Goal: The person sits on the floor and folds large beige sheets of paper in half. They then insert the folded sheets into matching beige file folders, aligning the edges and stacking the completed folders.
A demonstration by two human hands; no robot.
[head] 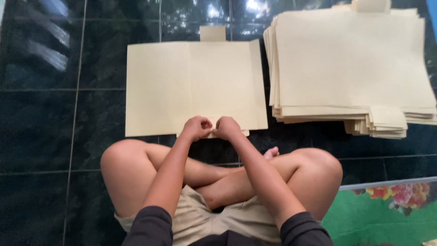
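The near tab of the paper sheet (pixel 195 86) is mostly hidden behind the knuckles. It is pinched by the left hand (pixel 197 127) and right hand (pixel 226 127), both curled tight. The sheet is laid flat on the dark tile floor (pixel 41 127), left of a paper stack (pixel 355 68).

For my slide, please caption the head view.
Both hands press the near edge of a cream paper sheet on dark tiles.

Dim, soft light is falling from above; white glare is streaking the glossy dark floor tiles (pixel 45 114) at upper left, and edges are blurring slightly
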